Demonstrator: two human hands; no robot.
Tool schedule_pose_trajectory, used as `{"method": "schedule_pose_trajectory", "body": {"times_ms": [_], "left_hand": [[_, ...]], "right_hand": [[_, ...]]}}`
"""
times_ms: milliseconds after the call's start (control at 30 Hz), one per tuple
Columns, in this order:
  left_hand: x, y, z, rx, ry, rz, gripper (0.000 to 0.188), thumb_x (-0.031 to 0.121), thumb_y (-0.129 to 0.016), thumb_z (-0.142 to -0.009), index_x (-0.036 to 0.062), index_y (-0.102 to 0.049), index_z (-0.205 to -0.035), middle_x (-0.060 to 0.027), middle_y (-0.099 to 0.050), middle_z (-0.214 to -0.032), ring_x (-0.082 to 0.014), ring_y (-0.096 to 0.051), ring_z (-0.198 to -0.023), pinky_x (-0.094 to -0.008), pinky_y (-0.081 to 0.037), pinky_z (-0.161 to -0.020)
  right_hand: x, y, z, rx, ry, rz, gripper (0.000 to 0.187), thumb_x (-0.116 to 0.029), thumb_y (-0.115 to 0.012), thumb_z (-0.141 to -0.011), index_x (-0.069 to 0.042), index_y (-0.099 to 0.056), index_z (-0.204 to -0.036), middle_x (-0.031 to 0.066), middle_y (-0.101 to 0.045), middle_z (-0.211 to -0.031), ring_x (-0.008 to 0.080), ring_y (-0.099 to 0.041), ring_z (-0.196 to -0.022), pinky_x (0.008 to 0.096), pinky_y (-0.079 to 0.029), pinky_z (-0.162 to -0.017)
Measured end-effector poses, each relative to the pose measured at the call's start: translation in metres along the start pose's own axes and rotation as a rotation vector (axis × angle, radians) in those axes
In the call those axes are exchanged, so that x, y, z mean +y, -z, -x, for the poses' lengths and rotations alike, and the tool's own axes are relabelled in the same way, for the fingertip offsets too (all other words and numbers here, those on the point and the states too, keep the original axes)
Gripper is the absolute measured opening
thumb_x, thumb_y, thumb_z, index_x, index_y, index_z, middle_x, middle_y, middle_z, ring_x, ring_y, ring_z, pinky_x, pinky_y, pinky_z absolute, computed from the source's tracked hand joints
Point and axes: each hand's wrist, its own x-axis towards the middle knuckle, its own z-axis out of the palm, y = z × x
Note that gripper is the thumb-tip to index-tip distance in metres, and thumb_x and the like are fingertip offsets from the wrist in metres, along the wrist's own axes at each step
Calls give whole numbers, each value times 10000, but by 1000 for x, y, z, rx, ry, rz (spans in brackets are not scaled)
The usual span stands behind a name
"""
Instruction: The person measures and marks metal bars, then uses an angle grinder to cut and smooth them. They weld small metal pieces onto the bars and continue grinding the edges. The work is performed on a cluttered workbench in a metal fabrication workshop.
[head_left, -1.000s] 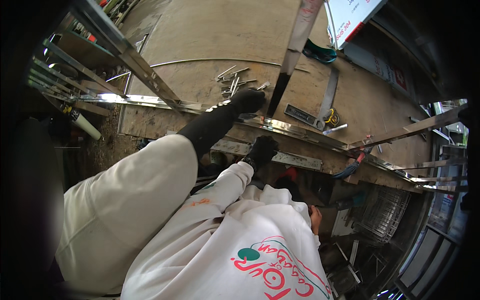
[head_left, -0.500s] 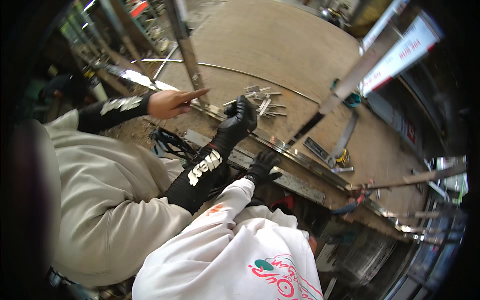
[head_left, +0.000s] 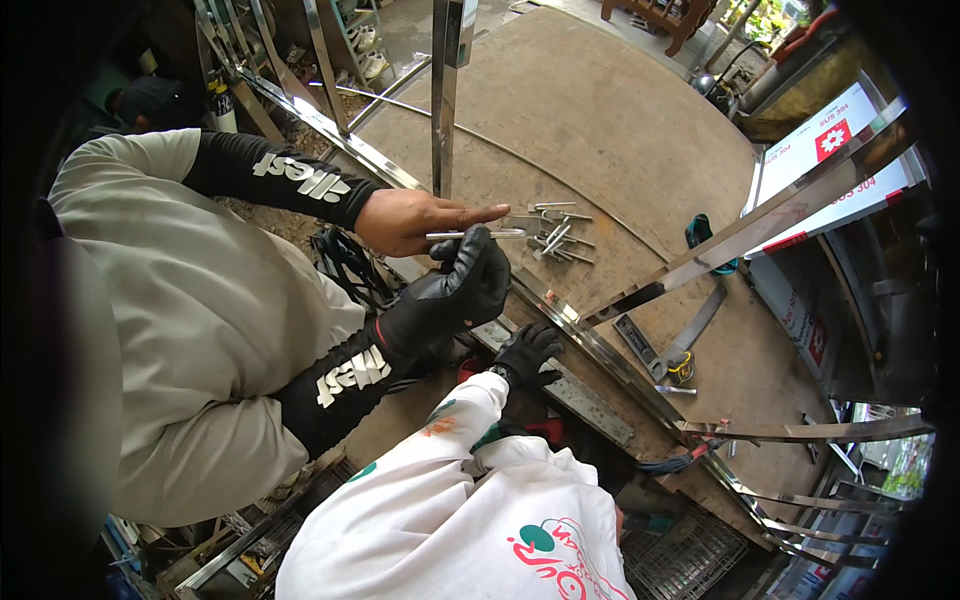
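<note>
My left hand (head_left: 526,356), in a black glove, lies with fingers apart on a long flat steel bar (head_left: 585,402) below the worktable's edge. My white sleeve runs up to it from the lower edge. My right hand is hidden beyond my white top. Close on my left is a co-worker in a beige top and black arm sleeves. The co-worker's black-gloved right hand (head_left: 468,283) pinches a thin silver rod (head_left: 447,237). Just above it, the co-worker's bare left hand (head_left: 412,222) stretches out its index finger. Beyond them, several short metal pieces (head_left: 560,240) lie in a small pile.
A shiny metal frame (head_left: 655,385) runs along the brown worktable (head_left: 590,110), with upright posts (head_left: 443,110) rising from it. An angle square (head_left: 636,343), a yellow tape measure (head_left: 681,367) and a teal tool (head_left: 700,232) lie at right. Film-covered sheets (head_left: 795,180) stand at far right.
The view has shifted. The co-worker's bare hand has moved right, close to the gloved one, and the silver rod now shows in the gloved fingers. My left hand stays on the bar.
</note>
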Motion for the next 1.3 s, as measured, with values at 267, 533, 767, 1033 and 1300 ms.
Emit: {"method": "schedule_pose_trajectory", "body": {"times_ms": [267, 533, 767, 1033, 1300], "left_hand": [[-8, -23, -2, -16, 23, 53, 598, 526, -745, -864, 184, -607, -1335, -165, -511, -1477, -405, -425, -1427, -596, -292, -1206], [3, 9, -3, 3, 36, 16, 583, 506, -775, -834, 169, -627, -1287, -150, -537, -1430, -390, -462, -1394, -588, -339, -1181], [3, 12, -1, -35, 45, 21, 590, 512, -766, -839, 167, -618, -1294, -154, -517, -1437, -393, -431, -1410, -582, -320, -1193], [1, 12, 2, -76, 76, 6, 590, 526, -748, -860, 181, -604, -1317, -153, -496, -1464, -389, -413, -1428, -577, -296, -1211], [6, 14, -1, -81, 59, 21, 583, 529, -745, -867, 172, -604, -1306, -163, -492, -1479, -397, -408, -1433, -590, -298, -1204]], "right_hand": [[-24, 4, -11, -21, 2, -4, 262, -187, -677, -987, 44, -736, -1095, 140, -764, -936, 176, -695, -831, 331, -550, -766], [-13, 4, -4, -33, -56, 34, 258, -184, -674, -991, 41, -734, -1103, 136, -763, -935, 172, -695, -827, 326, -551, -762], [-7, -1, 7, -28, -79, 36, 255, -181, -670, -995, 38, -733, -1110, 132, -763, -934, 168, -695, -824, 321, -551, -759], [0, -6, 17, -32, -89, 30, 252, -178, -667, -999, 35, -731, -1118, 128, -763, -933, 164, -695, -821, 316, -552, -755], [10, 0, 24, -42, -73, 45, 249, -174, -663, -1003, 32, -729, -1126, 124, -763, -932, 160, -694, -818, 311, -553, -751]]}}
